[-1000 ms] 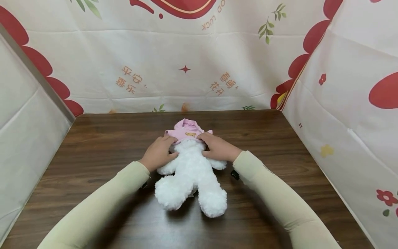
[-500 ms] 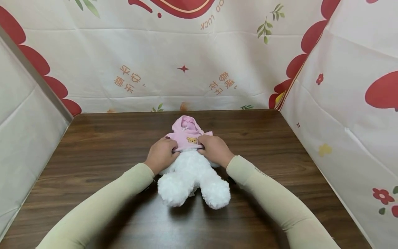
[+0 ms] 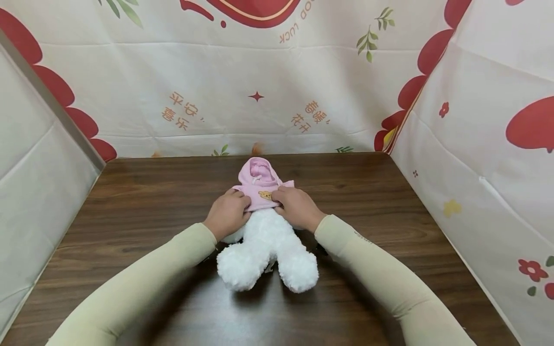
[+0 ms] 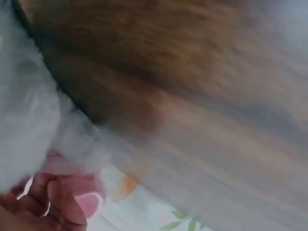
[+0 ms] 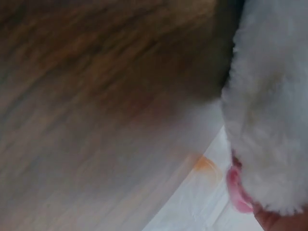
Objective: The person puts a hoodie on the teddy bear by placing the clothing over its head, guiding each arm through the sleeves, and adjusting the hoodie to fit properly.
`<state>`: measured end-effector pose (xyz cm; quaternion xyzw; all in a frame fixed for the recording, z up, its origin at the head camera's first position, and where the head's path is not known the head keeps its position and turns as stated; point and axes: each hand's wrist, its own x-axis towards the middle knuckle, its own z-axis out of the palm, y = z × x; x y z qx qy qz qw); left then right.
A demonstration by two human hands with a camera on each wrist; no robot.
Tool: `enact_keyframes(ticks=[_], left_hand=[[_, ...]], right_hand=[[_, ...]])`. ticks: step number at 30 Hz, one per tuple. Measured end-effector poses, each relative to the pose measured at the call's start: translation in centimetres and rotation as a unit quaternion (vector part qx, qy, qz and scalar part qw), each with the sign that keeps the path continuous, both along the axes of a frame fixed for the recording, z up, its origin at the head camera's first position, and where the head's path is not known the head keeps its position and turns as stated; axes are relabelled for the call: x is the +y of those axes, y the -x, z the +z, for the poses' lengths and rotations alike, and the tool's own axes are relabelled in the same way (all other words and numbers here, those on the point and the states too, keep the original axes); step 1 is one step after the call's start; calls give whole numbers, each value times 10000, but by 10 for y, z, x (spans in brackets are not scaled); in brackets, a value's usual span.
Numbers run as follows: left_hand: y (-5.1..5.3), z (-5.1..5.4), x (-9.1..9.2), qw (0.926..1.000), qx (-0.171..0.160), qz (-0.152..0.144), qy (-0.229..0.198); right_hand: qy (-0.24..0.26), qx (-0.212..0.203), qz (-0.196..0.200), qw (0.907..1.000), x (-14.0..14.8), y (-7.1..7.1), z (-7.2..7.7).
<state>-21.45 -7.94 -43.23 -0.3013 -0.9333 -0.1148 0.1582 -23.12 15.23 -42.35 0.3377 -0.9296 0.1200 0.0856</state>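
Observation:
A white fluffy plush toy (image 3: 268, 235) lies on the table, its two legs pointing towards me. Over its upper end sits a small pink hoodie (image 3: 259, 194) with a yellow bear print; the toy's head is not visible. My left hand (image 3: 227, 213) pinches the hoodie near its left lower edge, fingers curled on the pink cloth. On the opposite side my right hand (image 3: 297, 206) grips the cloth beside the bear print. Both wrist views show white fur (image 4: 29, 106) close up, with the pink cloth (image 5: 237, 192) near the fingers. The hands mostly cover the toy's arms.
The brown wood-grain table (image 3: 151, 192) extends around the toy. A white printed cloth (image 3: 259, 67) hangs behind its far edge, and pale side panels (image 3: 484, 144) rise at left and right.
The hoodie's hem has come down towards me over the toy's body, drawn by both hands. The hood shows more fully at the top, and less of the toy's arms shows.

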Motion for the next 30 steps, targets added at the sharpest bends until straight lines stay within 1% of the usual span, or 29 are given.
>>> enact_keyframes(ticks=[2,4,7,10,12,15,18,21,24,27,30], left_hand=[[-1,4,-1,10000,-37,70,-51],[-3,6,-3,9996,-131,79,-246],[-4,8,-3,9981,-196,-86,-579],[-5,9,-1,9971,-161,-217,-709],[-4,9,2,9972,-130,-169,-720],[-2,8,5,9973,-197,-25,-709],[-1,6,8,9968,-324,91,-720],[-1,4,9,9965,-324,149,-759],[-3,1,8,9962,-249,158,-824],[-4,-2,8,9957,-109,94,-912],[-7,-3,8,9950,12,17,-999]], right_hand=[[33,-106,-7,9999,2,-1,3],[191,-264,19,9995,3,-1,5],[492,-586,114,9970,6,-4,7],[712,-795,255,9940,7,-6,10],[781,-827,337,9929,6,-6,11],[832,-822,354,9925,1,-5,12],[899,-874,339,9915,-5,-5,10],[934,-868,346,9912,-7,-5,8],[942,-795,368,9917,-8,-5,6],[985,-773,371,9914,-7,-5,5],[910,-808,400,9918,-6,-6,4]])
